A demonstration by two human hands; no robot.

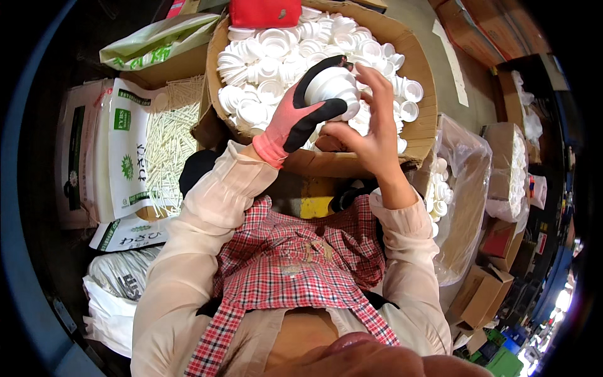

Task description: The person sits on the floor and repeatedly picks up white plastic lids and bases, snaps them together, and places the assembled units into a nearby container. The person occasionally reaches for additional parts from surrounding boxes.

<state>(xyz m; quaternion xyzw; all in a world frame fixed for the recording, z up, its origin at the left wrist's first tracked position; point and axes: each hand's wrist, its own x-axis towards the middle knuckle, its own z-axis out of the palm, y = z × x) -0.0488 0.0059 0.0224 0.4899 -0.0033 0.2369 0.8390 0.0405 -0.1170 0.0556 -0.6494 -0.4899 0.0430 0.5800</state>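
White plastic pieces, apparently stacked [333, 88], held above the middle of the cardboard box [424, 88], over loose white pieces [252, 112] inside. Left hand [295, 119], in a pink-and-black glove [271, 151]: thumb and forefinger pinching the stack from opposite sides. Right hand [377, 132], bare: fingers spread and curved, on the side nearer the box's right wall; contact impossible to tell. Likely hazard: pieces slipping apart into the box, from uneven squeezing on smooth rims. Narrower-looking end apparently toward the box's near wall; long axis foreshortened, probably running far to near.
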